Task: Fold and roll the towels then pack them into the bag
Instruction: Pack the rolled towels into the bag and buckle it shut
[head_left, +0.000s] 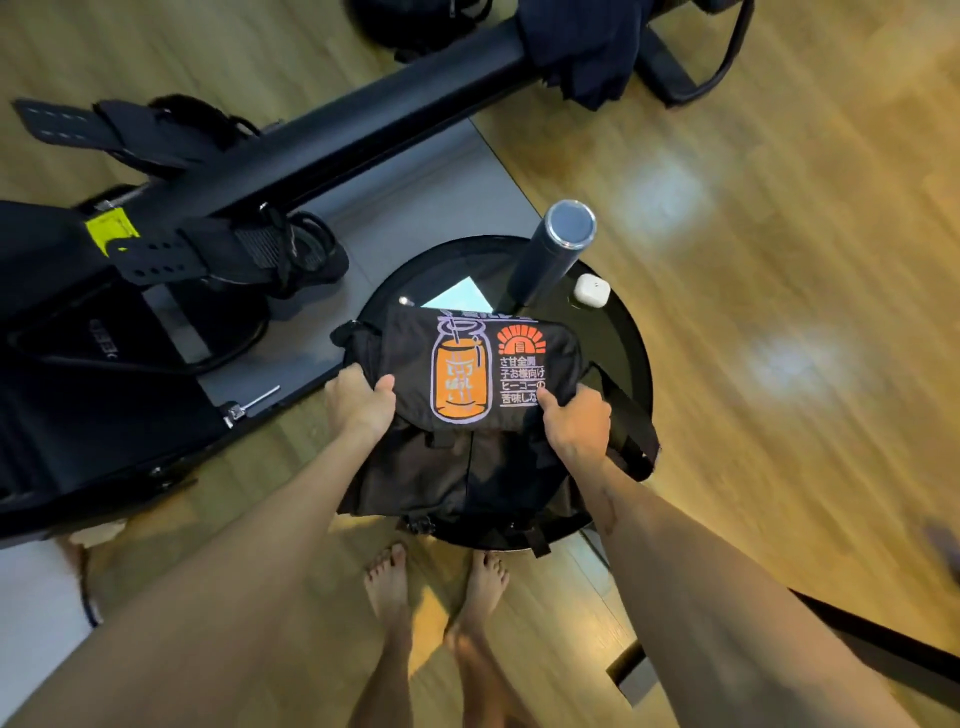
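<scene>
Room: wood floor, round glass tabletop.
Bag: long axis left-right, between hands.
Left hand: fingers pinch bag's left edge.
Right hand: fingers pinch right edge.

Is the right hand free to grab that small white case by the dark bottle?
Probably not yet: the right hand grips the black printed bag. The small white case lies unobstructed on the round black table, just beyond.
</scene>
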